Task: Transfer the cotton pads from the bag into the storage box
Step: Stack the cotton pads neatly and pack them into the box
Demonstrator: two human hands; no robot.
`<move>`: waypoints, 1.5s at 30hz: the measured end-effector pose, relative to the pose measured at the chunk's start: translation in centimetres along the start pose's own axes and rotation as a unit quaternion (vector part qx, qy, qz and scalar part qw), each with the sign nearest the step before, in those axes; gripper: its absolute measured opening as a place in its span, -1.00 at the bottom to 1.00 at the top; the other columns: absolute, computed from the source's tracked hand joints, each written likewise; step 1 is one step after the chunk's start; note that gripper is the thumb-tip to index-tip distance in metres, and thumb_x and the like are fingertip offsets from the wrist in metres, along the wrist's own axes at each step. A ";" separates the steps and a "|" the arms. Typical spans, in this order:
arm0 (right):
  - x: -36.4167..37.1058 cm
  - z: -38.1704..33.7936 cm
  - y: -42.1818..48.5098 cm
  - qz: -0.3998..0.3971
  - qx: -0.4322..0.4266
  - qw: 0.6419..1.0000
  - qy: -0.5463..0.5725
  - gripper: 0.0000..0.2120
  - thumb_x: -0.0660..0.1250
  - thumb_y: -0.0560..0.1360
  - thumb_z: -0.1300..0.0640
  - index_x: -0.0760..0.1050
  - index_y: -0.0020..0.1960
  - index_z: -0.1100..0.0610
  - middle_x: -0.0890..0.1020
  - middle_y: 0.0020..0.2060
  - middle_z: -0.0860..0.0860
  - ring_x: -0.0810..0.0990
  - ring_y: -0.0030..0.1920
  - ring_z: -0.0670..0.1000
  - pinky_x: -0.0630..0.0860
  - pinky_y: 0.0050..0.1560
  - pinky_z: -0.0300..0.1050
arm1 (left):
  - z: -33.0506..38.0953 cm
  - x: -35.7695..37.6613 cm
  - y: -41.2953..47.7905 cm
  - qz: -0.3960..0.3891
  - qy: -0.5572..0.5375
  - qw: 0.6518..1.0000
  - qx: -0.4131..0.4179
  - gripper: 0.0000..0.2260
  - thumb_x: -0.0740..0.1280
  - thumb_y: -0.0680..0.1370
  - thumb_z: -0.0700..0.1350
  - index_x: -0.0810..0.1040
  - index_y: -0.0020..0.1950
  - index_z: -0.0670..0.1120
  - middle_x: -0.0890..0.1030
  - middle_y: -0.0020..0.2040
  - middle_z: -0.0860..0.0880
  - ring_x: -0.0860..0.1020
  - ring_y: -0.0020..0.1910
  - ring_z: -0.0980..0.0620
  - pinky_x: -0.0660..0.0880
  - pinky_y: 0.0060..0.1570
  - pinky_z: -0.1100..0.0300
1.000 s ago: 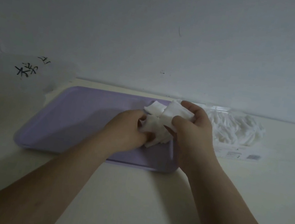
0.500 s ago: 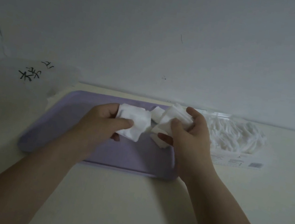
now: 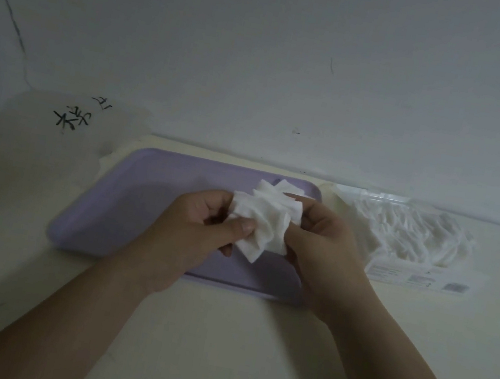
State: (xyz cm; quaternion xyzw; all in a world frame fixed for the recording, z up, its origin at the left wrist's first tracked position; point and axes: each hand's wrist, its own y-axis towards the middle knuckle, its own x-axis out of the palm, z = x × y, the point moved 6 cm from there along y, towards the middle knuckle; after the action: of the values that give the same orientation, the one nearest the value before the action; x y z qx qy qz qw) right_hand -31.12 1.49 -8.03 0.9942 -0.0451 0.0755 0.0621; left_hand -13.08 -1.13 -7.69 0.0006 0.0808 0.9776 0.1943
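White cotton pads [image 3: 264,222], one crumpled bunch: pinched from both sides. Left hand [image 3: 197,233], thumb pressed over the near edge, fingers [image 3: 221,201] curled behind; right hand [image 3: 325,246], fingers curled round the other side. Held above the right half of a lilac tray [image 3: 139,203]. Clear bag [image 3: 410,274] with more white pads, just right of the tray. Cream desk [image 3: 216,333] under all. Translucent item with black characters [image 3: 69,124], far left.

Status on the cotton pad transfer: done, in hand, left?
Done: clear storage box already holds a heap of pads. In hand: left hand and right hand grip a bunch of cotton pads over the purple tray. Left: drop that bunch in the box; whether the bag holds more is not visible.
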 end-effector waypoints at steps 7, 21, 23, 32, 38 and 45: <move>1.1 -0.7 -0.6 -0.082 0.036 0.993 0.080 -0.73 0.34 0.65 0.20 0.62 0.26 0.34 0.70 0.17 0.31 0.70 0.16 0.19 0.63 0.25 0.11 | 0.0 -0.7 0.0 0.070 0.009 0.998 -0.005 -0.85 0.50 0.48 -0.10 0.73 0.02 -0.09 0.70 -0.06 -0.31 0.55 -0.20 -0.09 0.50 -0.13 0.02; -0.4 0.2 0.0 0.055 0.052 0.989 0.130 -0.76 0.33 0.64 0.30 0.63 0.26 0.12 0.73 0.15 0.16 0.71 0.22 0.19 0.68 0.15 0.10 | 0.5 -1.5 0.2 0.082 -0.215 0.972 -0.041 -0.77 0.38 0.50 -0.21 0.63 0.14 -0.23 0.73 0.04 -0.19 0.71 -0.03 -0.05 0.65 -0.12 0.14; -0.4 0.1 -0.1 0.064 0.052 0.987 0.140 -0.75 0.35 0.64 0.28 0.60 0.27 0.06 0.71 0.14 0.12 0.73 0.16 0.13 0.70 0.10 0.06 | 0.5 -1.1 0.2 0.059 -0.206 0.976 -0.037 -0.73 0.37 0.50 -0.21 0.63 0.18 -0.24 0.72 0.06 -0.20 0.70 -0.01 -0.05 0.65 -0.09 0.14; 0.1 0.2 -0.1 0.004 0.035 0.995 0.098 -0.53 0.49 0.52 0.31 0.53 0.40 0.11 0.74 0.15 0.15 0.73 0.10 0.12 0.64 0.02 -0.06 | 0.9 -0.2 -0.1 0.047 -0.128 0.991 -0.017 -0.88 0.48 0.43 -0.23 0.72 -0.04 -0.13 0.73 -0.01 -0.23 0.65 -0.01 -0.17 0.56 0.05 -0.08; 0.2 0.0 -0.2 -0.008 0.003 0.993 0.115 -0.60 0.50 0.46 0.24 0.56 0.28 0.14 0.70 0.20 0.23 0.73 0.16 0.19 0.68 0.09 0.03 | 1.5 0.4 -0.4 0.042 -0.128 0.991 -0.023 -0.76 0.46 0.46 -0.22 0.63 0.08 -0.30 0.72 0.07 -0.29 0.69 0.04 -0.18 0.66 0.04 -0.04; 0.2 0.0 -0.2 0.024 0.000 0.993 0.114 -0.63 0.53 0.48 0.31 0.57 0.24 0.14 0.68 0.20 0.28 0.72 0.07 0.18 0.68 0.09 0.09 | 0.4 0.5 -0.5 0.053 -0.073 0.994 -0.059 -0.95 0.46 0.54 -0.33 0.64 -0.01 -0.25 0.74 -0.04 -0.27 0.70 -0.10 -0.16 0.64 -0.12 0.08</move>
State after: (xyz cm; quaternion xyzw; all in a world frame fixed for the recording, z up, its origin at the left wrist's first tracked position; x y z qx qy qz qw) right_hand -30.93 1.70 -8.00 0.9778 -0.0613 0.1894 0.0651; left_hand -13.31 -0.42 -7.37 0.0649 0.0088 0.9870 0.1470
